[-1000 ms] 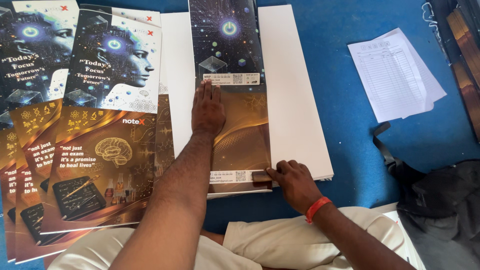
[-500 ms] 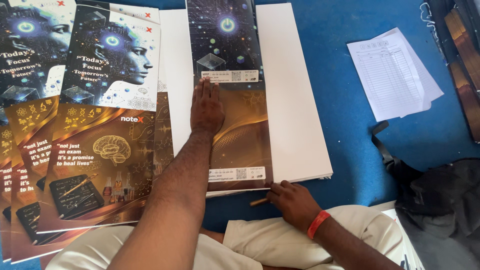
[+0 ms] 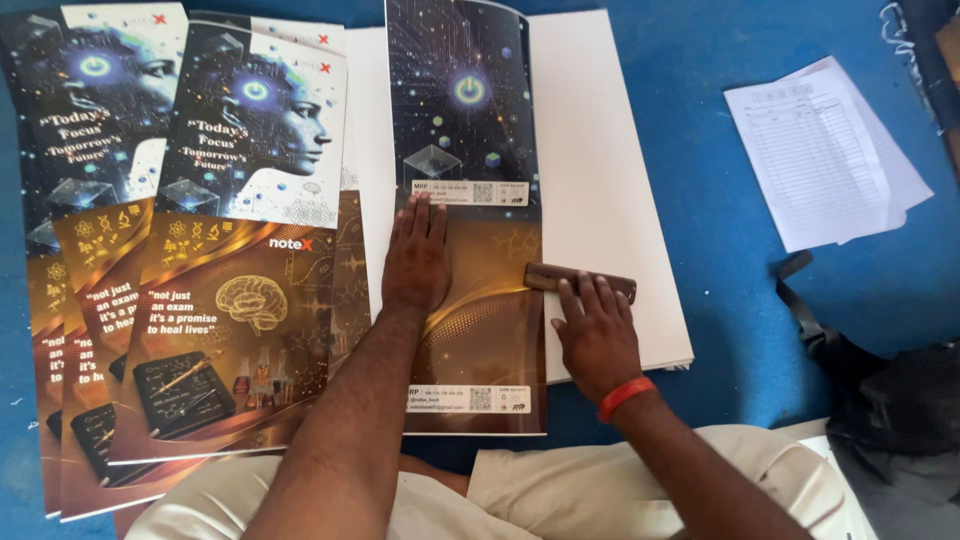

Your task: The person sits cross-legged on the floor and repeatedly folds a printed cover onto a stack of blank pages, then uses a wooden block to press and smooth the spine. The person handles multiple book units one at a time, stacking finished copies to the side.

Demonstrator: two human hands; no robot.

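My left hand (image 3: 417, 259) lies flat, fingers together, on a long printed cover sheet (image 3: 470, 130) that is dark blue at the far half and brown-gold at the near half. My right hand (image 3: 597, 331), with a red band at the wrist, presses a small dark brown bar (image 3: 580, 281) across the sheet's right edge. The sheet rests on a white stack of paper (image 3: 600, 170).
A fanned pile of similar printed covers (image 3: 230, 260) lies to the left. Loose white forms (image 3: 830, 160) sit at the right on the blue floor (image 3: 740, 300). A dark cloth or bag with a strap (image 3: 880, 400) is at the lower right. My pale trousers (image 3: 560, 490) fill the bottom.
My right hand has slid the brown bar away from me, from the sheet's near right corner to about its middle. My left hand stays flat on the sheet.
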